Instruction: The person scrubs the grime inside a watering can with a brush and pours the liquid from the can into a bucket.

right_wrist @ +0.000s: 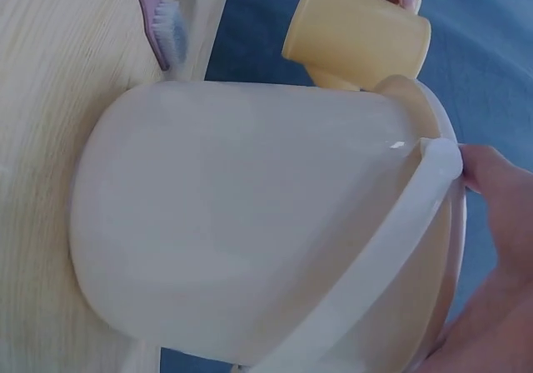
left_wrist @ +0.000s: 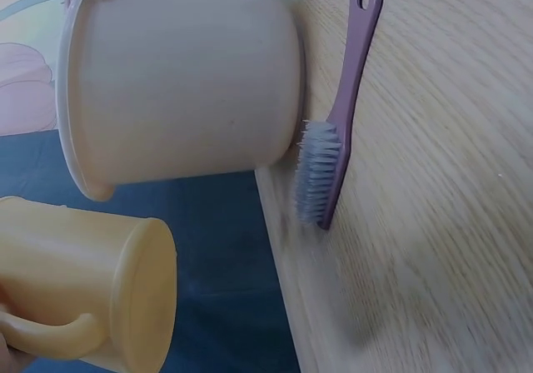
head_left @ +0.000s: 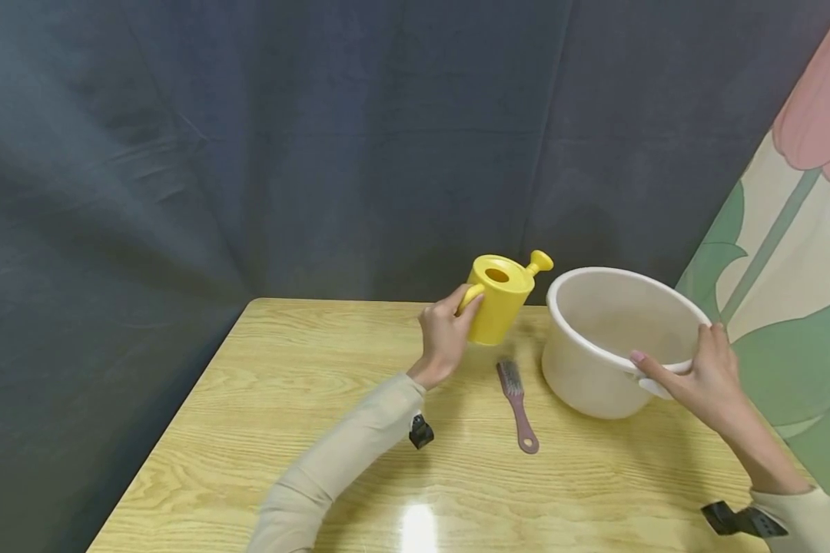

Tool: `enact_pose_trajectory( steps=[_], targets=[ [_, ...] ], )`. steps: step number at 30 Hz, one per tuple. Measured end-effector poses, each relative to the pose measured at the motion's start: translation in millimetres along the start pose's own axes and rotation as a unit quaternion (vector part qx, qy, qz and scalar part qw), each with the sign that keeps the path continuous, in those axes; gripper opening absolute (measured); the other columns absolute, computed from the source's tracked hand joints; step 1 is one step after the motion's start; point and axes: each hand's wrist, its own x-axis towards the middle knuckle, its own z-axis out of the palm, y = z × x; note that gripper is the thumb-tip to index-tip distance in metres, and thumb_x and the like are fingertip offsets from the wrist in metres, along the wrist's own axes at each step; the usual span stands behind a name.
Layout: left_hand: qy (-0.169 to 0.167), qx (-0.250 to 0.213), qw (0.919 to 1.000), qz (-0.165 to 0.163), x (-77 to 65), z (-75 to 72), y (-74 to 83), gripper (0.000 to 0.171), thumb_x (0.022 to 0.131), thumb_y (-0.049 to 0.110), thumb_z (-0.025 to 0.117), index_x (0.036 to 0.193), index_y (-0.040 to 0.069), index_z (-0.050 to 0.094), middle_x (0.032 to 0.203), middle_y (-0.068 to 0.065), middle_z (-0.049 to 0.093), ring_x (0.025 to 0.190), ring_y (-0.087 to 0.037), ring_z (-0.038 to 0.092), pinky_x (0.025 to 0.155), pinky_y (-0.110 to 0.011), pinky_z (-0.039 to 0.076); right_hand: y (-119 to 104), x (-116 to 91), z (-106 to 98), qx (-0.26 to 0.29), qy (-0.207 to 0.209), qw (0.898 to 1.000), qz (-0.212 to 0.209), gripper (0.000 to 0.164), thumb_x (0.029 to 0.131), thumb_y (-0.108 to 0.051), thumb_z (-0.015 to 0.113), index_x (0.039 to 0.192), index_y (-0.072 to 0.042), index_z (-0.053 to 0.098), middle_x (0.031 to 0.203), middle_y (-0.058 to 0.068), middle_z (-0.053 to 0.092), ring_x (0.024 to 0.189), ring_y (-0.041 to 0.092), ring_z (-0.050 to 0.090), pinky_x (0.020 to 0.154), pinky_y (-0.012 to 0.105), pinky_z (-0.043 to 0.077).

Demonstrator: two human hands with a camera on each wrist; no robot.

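Note:
My left hand (head_left: 446,336) grips the handle of a yellow watering can (head_left: 499,311), held up off the table with its spout toward the bucket. The can (left_wrist: 67,256) is partly cut off in the left wrist view. At the right, my right hand (head_left: 711,380) holds the rim of a white bucket (head_left: 584,372), thumb on the near side. Its white carrying handle (right_wrist: 358,273) hangs down along the outside. No contents show in the visible part of the bucket's inside. Between can and bucket, a purple scrub brush (head_left: 515,395) lies on the table.
The wooden table (head_left: 263,415) reaches back to a dark blue curtain (head_left: 387,153). A cloth with a pink tulip and green leaves (head_left: 775,238) hangs along the right side. Black cameras are strapped to both wrists.

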Motion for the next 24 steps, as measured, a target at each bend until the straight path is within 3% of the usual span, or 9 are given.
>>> enact_pose_trajectory(
  steps=[5, 15, 24],
  targets=[
    [-0.007, -0.001, 0.9999, 0.013, 2.5, 5.2, 4.7, 0.013, 0.095, 0.018, 0.070, 0.099, 0.007, 0.074, 0.084, -0.006, 0.075, 0.064, -0.012, 0.066, 0.056, -0.018, 0.052, -3, -1, -3, -0.001, -0.007, 1.000, 0.001, 0.074, 0.083, -0.028, 0.076, 0.123, 0.022, 0.038, 0.105, 0.030, 0.038, 0.095, 0.050, 0.036, 0.069, 0.046, 0.029],
    [-0.014, -0.013, 0.9995, 0.026, 1.2, 11.5, 12.3, 0.015, 0.095, 0.018, 0.070, 0.102, 0.006, 0.073, 0.089, -0.008, 0.075, 0.071, -0.014, 0.070, 0.060, -0.013, 0.054, -4, -2, -8, 0.015, -0.046, 0.999, -0.008, 0.073, 0.084, -0.023, 0.078, 0.127, 0.021, 0.038, 0.106, 0.028, 0.039, 0.091, 0.038, 0.039, 0.067, 0.025, 0.031],
    [-0.023, -0.019, 0.9979, 0.058, 7.5, 13.8, 16.1, 0.018, 0.094, 0.017, 0.071, 0.107, 0.006, 0.073, 0.092, -0.007, 0.076, 0.071, -0.012, 0.069, 0.061, -0.011, 0.052, -4, -2, -9, 0.046, -0.066, 0.997, -0.004, 0.077, 0.086, -0.020, 0.077, 0.133, 0.020, 0.030, 0.114, 0.034, 0.035, 0.095, 0.038, 0.040, 0.064, 0.015, 0.034]
  ],
)
